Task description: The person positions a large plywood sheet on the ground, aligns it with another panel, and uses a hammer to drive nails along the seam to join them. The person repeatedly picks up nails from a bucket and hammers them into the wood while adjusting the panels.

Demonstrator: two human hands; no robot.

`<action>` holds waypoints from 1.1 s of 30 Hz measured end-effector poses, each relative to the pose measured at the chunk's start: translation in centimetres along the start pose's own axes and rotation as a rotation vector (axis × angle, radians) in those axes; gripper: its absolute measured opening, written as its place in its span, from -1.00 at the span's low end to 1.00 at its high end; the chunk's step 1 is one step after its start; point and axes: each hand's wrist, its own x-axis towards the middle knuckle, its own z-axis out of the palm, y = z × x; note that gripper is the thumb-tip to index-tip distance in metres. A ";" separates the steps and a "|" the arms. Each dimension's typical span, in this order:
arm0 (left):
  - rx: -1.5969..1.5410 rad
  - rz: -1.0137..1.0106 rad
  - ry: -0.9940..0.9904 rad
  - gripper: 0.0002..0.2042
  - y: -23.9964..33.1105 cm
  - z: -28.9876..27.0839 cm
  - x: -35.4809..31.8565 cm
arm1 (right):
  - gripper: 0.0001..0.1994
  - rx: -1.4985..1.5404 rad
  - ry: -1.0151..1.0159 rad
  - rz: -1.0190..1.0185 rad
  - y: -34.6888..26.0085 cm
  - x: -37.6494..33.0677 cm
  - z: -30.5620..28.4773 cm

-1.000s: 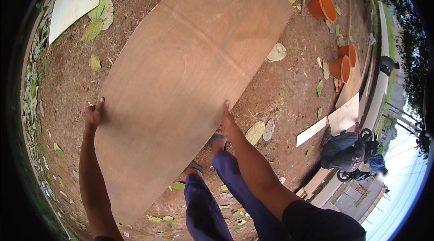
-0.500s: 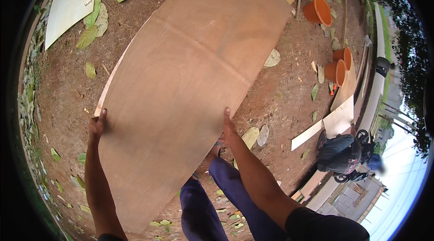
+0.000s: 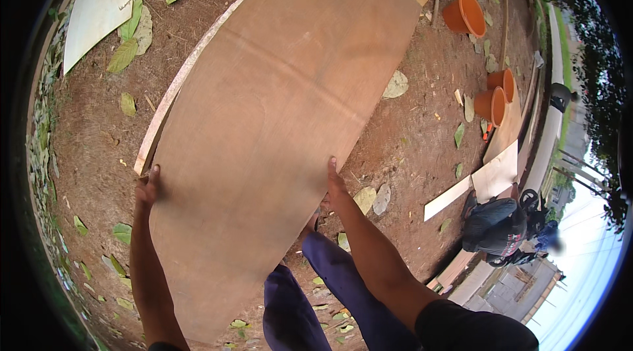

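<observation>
Head view: a person carries a large plywood sheet (image 3: 283,120) over bare brown ground (image 3: 92,146), one hand on each long edge. The left hand (image 3: 148,187), at about 8 o'clock in the frame, grips the sheet's left edge, its fingers (image 3: 154,174) curled up against the face of the wood. The right hand (image 3: 333,183), near 5 o'clock of the frame's centre, is clamped on the right edge, with its fingers (image 3: 331,165) lying along the board. The sheet runs from the lower left up toward 1 o'clock, filling the middle of the frame, held above the person's legs in blue trousers (image 3: 330,285). A pale strip of wood (image 3: 173,90) shows along the sheet's left edge. At 1 o'clock an orange pot (image 3: 465,15) lies on its side; two more orange pots (image 3: 496,95) sit close together at 3 o'clock. Dry and green leaves (image 3: 132,21) are scattered over the dirt. A white board (image 3: 95,11) lies at 10 o'clock. At 4 o'clock another person in dark clothing (image 3: 491,232) crouches beside pale boards (image 3: 491,176).
</observation>
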 end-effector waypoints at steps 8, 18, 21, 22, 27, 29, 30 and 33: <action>-0.209 0.185 -0.087 -0.42 -0.6 0.4 2.4 | 0.11 0.026 0.023 -0.011 0.6 2.4 1.3; 0.028 -0.014 -0.090 -0.39 0.6 2.3 6.5 | 0.13 0.000 0.062 0.020 -0.1 5.8 1.1; -0.185 0.198 -0.057 -0.39 -4.5 0.2 5.9 | 0.13 -0.033 0.010 0.027 1.0 5.9 2.5; -0.236 0.248 -0.074 -0.38 -3.5 1.3 5.7 | 0.13 -0.023 0.037 0.025 1.1 5.9 2.1; 0.022 -0.014 -0.123 -0.38 -2.8 -1.1 5.1 | 0.09 -0.013 0.099 -0.015 1.2 3.7 3.5; 0.107 -0.078 -0.136 -0.38 -0.9 -1.1 4.9 | 0.09 -0.028 0.110 0.004 1.1 4.0 3.2; 0.137 -0.087 -0.140 -0.38 1.1 -0.2 4.6 | 0.08 -0.028 0.125 0.008 0.9 4.3 2.7; 0.026 0.087 -0.007 -0.38 -0.6 -0.8 2.6 | 0.13 -0.034 0.044 -0.064 1.8 4.0 4.7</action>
